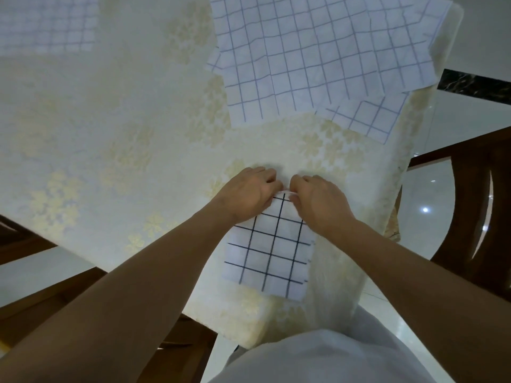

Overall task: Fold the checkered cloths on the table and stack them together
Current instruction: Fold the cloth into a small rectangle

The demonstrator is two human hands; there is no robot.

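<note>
Left hand (249, 192) and right hand (322, 201) pinch far edge of folded cloth (273, 252).

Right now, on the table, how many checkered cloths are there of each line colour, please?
Black-lined checkered cloth: 1
Blue-lined checkered cloth alone at far left: 1
Blue-lined checkered cloths in the overlapping pile: at least 2; the overlap hides the exact count
Total: at least 4

Matt checkered cloth (273, 255) on matt floral tablecloth (124, 106) (glossy floor (425, 230), polished wooden chair (464, 172)).
</note>
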